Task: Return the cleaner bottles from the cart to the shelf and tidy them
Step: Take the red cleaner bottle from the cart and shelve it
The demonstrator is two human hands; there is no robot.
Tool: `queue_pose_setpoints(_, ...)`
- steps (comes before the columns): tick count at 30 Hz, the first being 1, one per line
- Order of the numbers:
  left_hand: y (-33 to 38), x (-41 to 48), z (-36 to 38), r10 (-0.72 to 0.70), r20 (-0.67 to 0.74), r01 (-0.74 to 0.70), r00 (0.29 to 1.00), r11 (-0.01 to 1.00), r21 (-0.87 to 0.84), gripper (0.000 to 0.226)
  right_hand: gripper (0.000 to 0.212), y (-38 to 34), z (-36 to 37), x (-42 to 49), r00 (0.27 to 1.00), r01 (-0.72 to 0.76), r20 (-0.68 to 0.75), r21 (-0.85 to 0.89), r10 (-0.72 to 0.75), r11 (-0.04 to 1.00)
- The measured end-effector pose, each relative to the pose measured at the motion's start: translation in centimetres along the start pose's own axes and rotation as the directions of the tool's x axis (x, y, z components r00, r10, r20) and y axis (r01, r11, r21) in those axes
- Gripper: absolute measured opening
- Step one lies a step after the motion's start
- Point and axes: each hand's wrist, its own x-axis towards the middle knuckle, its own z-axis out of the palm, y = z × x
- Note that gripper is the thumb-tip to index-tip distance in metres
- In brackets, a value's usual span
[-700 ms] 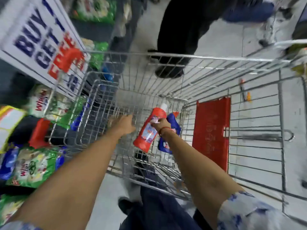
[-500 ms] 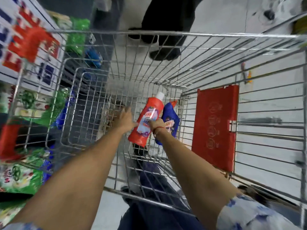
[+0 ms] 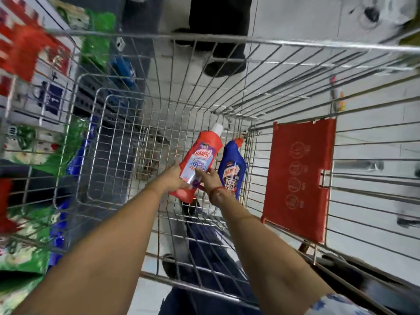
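A red Harpic cleaner bottle (image 3: 202, 155) with a white cap is held tilted inside the wire cart (image 3: 204, 37), cap pointing away from me. My left hand (image 3: 172, 178) grips its lower left side and my right hand (image 3: 209, 180) grips its lower right side, fingers over the label. A blue Harpic bottle (image 3: 234, 167) with an orange cap lies against the cart's right wall, just right of my right hand; neither hand holds it.
A red plastic child-seat flap (image 3: 297, 178) hangs on the cart's right side. Shelves with green and blue detergent packs (image 3: 25, 251) and a red promo sign (image 3: 27, 51) run along the left. A person's dark legs and shoe (image 3: 225, 67) stand beyond the cart's far end.
My left hand has moved right from the cart floor onto the red bottle, so both hands now hold it. The view has tilted further down into the cart.
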Motion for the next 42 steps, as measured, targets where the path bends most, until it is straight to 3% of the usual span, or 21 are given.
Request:
queue_pose_setpoints(2,0.8,-2.0,-2.2,0.048,0.022,-0.047,0.999,0.997,-0.053,0.071,0.023,-0.8,0.6,-2.0,0.997,0.032,0.063,0.009,-0.032,0.999)
queue_pose_setpoints(5,1.7,-6.0,-5.1,0.071,-0.065,-0.078,0.995,0.990,-0.121,0.068,0.041,-2.3,2.0,-5.0,0.987,0.135,0.095,-0.029,-0.131,0.990)
queue_pose_setpoints(8,1.7,-10.5,-7.3,0.060,-0.194,-0.100,0.979,0.974,-0.202,0.078,0.024,-4.3,3.8,-8.4,0.950,0.267,0.178,-0.043,-0.255,0.963)
queue_pose_setpoints(10,1.4,-13.8,-8.3,0.077,-0.290,-0.165,0.954,0.942,-0.294,0.078,0.026,-5.5,5.2,-10.8,0.912,0.356,0.243,-0.072,-0.329,0.932)
queue_pose_setpoints(15,0.1,-23.4,-9.8,0.080,-0.565,-0.384,0.821,0.809,-0.444,0.087,0.045,-7.6,9.9,-18.2,0.785,0.543,0.431,-0.132,-0.445,0.829)
queue_pose_setpoints(19,-1.5,-32.1,-9.5,0.022,-0.745,-0.574,0.666,0.652,-0.495,0.115,0.048,-6.9,14.7,-24.0,0.624,0.674,0.601,-0.091,-0.499,0.733)
queue_pose_setpoints(25,-7.3,-43.3,-6.3,-0.146,-0.921,-0.689,0.362,0.624,-0.369,0.079,0.035,-2.3,21.7,-32.4,0.301,0.798,0.870,-0.005,-0.391,0.603)
queue_pose_setpoints(31,-13.4,-53.3,0.0,-0.314,-0.946,-0.770,0.087,0.581,-0.264,0.062,0.040,6.1,26.1,-40.7,0.051,0.852,0.977,0.066,-0.209,0.519)
queue_pose_setpoints(35,-17.3,-58.4,4.9,-0.418,-0.906,-0.767,-0.062,0.600,-0.224,0.062,0.039,12.7,27.9,-45.3,-0.066,0.850,0.997,0.079,-0.045,0.522)
queue_pose_setpoints(42,-23.8,-65.3,11.9,-0.541,-0.789,-0.703,-0.291,0.680,-0.207,0.063,0.051,23.1,30.4,-52.8,-0.205,0.880,0.960,0.095,0.192,0.465)
